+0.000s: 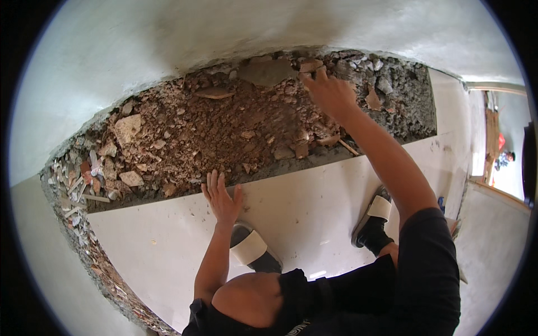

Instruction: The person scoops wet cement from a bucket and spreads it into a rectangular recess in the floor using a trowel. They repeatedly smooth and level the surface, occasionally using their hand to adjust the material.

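Note:
My right hand (332, 96) reaches to the far side of a strip of rubble, its thumb and fingers closed at a flat reddish-brown broken piece (310, 65), likely brick or tile. Just left of that piece lies a larger grey flat slab (268, 73). My left hand (222, 199) holds nothing; its fingers are spread and rest at the edge of the pale floor tiles (168, 235), beside the brown soil and rubble (224, 129).
A plastered wall (224, 33) runs along the far side. Grey wet-looking mortar (414, 95) covers the strip's right end. Broken chunks and splinters (84, 179) gather at the left. My sandalled feet (252, 246) stand on the tiles. A doorway (504, 145) is at the right.

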Action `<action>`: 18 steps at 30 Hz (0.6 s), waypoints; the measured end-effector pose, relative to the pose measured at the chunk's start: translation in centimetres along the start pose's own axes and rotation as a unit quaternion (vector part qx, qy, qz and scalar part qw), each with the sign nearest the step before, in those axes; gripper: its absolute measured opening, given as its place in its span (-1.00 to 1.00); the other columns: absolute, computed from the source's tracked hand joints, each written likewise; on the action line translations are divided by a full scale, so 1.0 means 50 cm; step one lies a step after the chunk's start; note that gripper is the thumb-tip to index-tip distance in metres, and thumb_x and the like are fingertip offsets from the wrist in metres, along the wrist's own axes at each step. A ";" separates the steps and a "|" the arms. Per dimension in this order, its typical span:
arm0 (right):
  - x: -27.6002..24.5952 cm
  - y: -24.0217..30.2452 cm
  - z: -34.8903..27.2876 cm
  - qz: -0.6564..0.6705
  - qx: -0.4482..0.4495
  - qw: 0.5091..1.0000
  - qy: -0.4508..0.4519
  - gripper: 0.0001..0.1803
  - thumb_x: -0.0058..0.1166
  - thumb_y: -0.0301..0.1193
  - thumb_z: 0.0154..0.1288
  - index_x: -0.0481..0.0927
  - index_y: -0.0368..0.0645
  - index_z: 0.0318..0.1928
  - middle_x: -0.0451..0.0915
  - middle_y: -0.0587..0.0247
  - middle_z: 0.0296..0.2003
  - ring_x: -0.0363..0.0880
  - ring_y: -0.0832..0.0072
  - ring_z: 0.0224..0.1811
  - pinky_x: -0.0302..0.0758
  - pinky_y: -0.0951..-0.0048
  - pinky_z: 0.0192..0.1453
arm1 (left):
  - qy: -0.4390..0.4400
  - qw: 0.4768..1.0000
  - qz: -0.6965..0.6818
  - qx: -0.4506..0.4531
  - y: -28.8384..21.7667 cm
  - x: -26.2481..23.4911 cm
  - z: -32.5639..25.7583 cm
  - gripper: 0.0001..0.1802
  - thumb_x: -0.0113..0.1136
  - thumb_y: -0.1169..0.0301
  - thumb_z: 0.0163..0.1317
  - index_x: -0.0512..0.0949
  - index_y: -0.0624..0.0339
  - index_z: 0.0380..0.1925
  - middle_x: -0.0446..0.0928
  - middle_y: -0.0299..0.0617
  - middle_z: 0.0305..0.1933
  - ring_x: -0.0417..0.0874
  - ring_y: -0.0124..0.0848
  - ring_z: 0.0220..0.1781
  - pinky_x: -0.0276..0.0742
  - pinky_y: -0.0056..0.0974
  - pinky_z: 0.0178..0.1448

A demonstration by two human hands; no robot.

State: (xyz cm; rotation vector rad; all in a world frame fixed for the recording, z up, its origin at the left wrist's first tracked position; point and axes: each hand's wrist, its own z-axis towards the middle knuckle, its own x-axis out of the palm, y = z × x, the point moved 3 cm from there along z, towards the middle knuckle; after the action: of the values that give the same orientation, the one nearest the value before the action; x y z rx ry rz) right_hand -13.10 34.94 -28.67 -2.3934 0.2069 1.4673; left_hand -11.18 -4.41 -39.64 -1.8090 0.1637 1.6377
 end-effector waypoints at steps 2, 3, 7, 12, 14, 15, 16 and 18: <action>0.036 -0.045 0.004 -0.023 0.035 0.999 0.006 -0.52 -0.16 -0.39 0.41 0.25 0.11 0.32 0.49 -0.05 0.00 0.65 0.14 -0.09 0.65 0.15 -0.10 | 0.018 1.000 0.018 -0.008 0.005 0.014 -0.004 -0.36 -0.01 -0.05 0.34 0.24 0.14 0.25 0.15 -0.09 0.41 0.01 -0.14 0.52 -0.25 0.09 0.55; 0.052 -0.088 -0.016 -0.013 0.053 0.999 -0.008 -0.50 -0.14 -0.41 0.40 0.24 0.11 0.33 0.50 -0.01 0.01 0.66 0.16 -0.10 0.66 0.16 -0.12 | 0.016 1.000 0.020 -0.010 0.005 0.018 -0.005 -0.34 -0.01 -0.07 0.33 0.24 0.15 0.25 0.14 -0.08 0.41 0.01 -0.14 0.52 -0.26 0.09 0.55; 0.119 -0.284 -0.191 -0.026 0.209 0.977 -0.013 -0.52 -0.10 -0.31 0.36 0.27 0.13 0.28 0.57 0.07 -0.01 0.64 0.06 -0.12 0.60 0.07 -0.12 | 0.034 0.999 0.026 -0.016 0.005 0.018 -0.006 -0.32 -0.06 -0.14 0.33 0.23 0.08 0.26 0.16 -0.10 0.41 0.06 -0.12 0.50 -0.17 0.14 0.53; 0.199 -0.285 -0.281 0.183 0.316 0.929 -0.057 -0.50 -0.04 -0.20 0.31 0.28 0.02 0.23 0.64 -0.08 -0.21 0.61 -0.08 -0.14 0.53 -0.03 -0.08 | 0.017 1.000 0.018 0.002 -0.002 0.013 -0.002 -0.31 -0.07 -0.15 0.33 0.26 0.11 0.25 0.17 -0.09 0.41 0.05 -0.11 0.50 -0.19 0.14 0.53; 0.210 -0.224 -0.244 0.271 0.364 0.890 -0.046 -0.50 -0.04 -0.17 0.31 0.30 -0.07 0.20 0.63 -0.16 -0.20 0.60 -0.11 -0.13 0.50 -0.05 -0.05 | 0.007 1.000 0.023 0.008 -0.005 0.012 -0.002 -0.31 -0.07 -0.16 0.33 0.27 0.11 0.25 0.17 -0.09 0.41 0.04 -0.11 0.51 -0.20 0.14 0.53; 0.214 -0.180 -0.228 0.285 0.365 0.886 -0.004 -0.48 -0.04 -0.17 0.31 0.31 -0.12 0.20 0.62 -0.20 -0.20 0.59 -0.12 -0.12 0.50 -0.04 -0.04 | 0.024 0.999 0.029 -0.001 -0.005 0.013 -0.003 -0.31 0.09 -0.06 0.26 0.27 0.18 0.22 0.14 -0.09 0.42 0.01 -0.12 0.52 -0.23 0.14 0.54; 0.212 -0.139 -0.216 0.309 0.351 0.884 0.015 -0.47 -0.03 -0.16 0.31 0.31 -0.17 0.20 0.61 -0.23 -0.20 0.59 -0.14 -0.12 0.50 -0.03 -0.03 | 0.025 0.999 0.030 0.005 -0.006 0.014 -0.002 -0.31 0.08 -0.06 0.26 0.27 0.18 0.22 0.14 -0.09 0.42 0.01 -0.12 0.52 -0.23 0.13 0.54; 0.199 -0.054 -0.251 0.356 0.276 0.892 -0.029 -0.45 0.02 -0.19 0.27 0.32 -0.16 0.21 0.62 -0.17 -0.18 0.58 -0.12 -0.08 0.48 -0.07 -0.02 | 0.025 0.999 0.032 0.000 -0.007 0.014 -0.002 -0.30 0.07 -0.07 0.26 0.26 0.17 0.23 0.15 -0.09 0.42 0.01 -0.12 0.52 -0.22 0.13 0.54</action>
State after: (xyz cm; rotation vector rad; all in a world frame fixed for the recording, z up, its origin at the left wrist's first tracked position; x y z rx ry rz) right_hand 2.78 33.55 -31.75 -1.8568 1.4022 1.4597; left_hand -10.79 -3.98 -40.14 -1.8639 0.2469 1.6373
